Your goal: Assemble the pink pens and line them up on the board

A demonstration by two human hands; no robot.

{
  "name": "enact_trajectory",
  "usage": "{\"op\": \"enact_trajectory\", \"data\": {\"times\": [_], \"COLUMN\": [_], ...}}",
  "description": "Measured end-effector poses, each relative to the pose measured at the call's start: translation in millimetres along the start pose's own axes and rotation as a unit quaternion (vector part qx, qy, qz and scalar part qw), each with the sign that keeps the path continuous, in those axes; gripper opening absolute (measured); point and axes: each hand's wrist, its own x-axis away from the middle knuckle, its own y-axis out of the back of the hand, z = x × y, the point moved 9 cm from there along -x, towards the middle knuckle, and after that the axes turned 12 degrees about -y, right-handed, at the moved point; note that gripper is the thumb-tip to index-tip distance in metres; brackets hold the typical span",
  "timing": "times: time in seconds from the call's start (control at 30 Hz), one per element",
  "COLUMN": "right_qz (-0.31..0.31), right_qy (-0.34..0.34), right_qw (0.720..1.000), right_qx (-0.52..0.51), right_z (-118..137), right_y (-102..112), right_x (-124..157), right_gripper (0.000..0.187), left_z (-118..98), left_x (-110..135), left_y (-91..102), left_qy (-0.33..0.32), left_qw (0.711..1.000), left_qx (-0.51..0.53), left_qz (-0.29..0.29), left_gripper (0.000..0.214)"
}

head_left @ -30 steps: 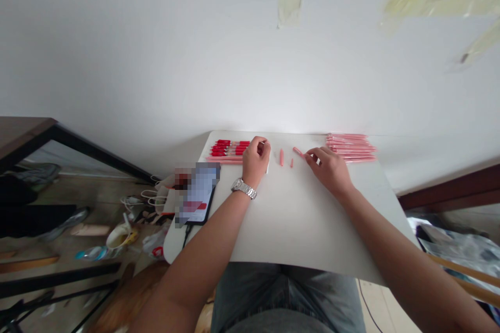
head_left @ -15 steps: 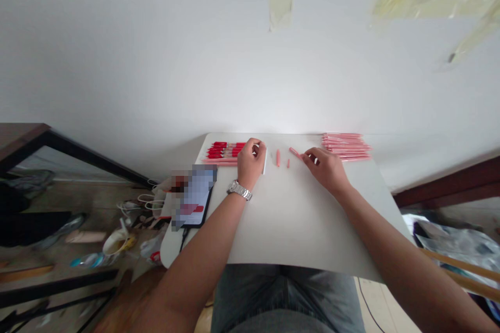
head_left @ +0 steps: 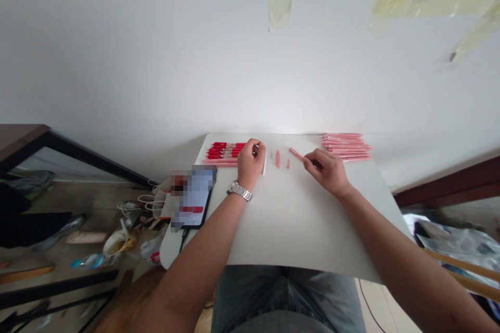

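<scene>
My left hand (head_left: 250, 160), with a metal watch on its wrist, is closed in a pinch near the table's back. What its fingertips hold, if anything, is hidden. Right beside them is a thin white stick (head_left: 264, 162), like a pen refill. Between my hands lie a pink pen grip (head_left: 278, 158), a small pink pen part (head_left: 288, 163) and a tiny clear piece too small to name. My right hand (head_left: 325, 167) is closed with its fingertips on the near end of a pink pen barrel (head_left: 295, 153), which points to the back left.
Several red pens (head_left: 222, 150) lie behind my left hand, with pink barrels along their front. A bundle of pink pen barrels (head_left: 347, 145) lies at the back right. A phone (head_left: 197, 200) with a cable is at the table's left edge. The wall (head_left: 250, 78) borders the back.
My right hand's fingers have closed in a little more around the end of the pink barrel. My left hand and the loose parts stay practically where they were.
</scene>
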Motion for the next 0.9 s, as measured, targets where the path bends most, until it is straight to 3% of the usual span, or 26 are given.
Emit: {"op": "enact_trajectory", "data": {"times": [0.13, 0.37, 0.53, 0.9], "right_qz": [0.011, 0.005, 0.013, 0.033], "right_qy": [-0.013, -0.022, -0.079, -0.176], "right_qw": [1.0, 0.996, 0.993, 0.967], "right_qx": [-0.002, 0.083, 0.083, 0.182], "right_z": [-3, -20, -31, -50], "right_y": [-2, -14, -17, -20], "right_x": [-1, -3, -3, 1], "right_gripper": [0.022, 0.02, 0.024, 0.028], "left_z": [1, 0, -1, -2], "left_x": [0, -1, -1, -2], "left_y": [0.1, 0.6, 0.3, -0.1], "left_qy": [0.002, 0.001, 0.002, 0.007], "left_qw": [1.0, 1.0, 1.0, 1.0], "left_qx": [0.001, -0.003, 0.0, -0.003], "left_qz": [-0.001, 0.002, 0.001, 0.006], "left_gripper": [0.015, 0.014, 0.015, 0.015]}}
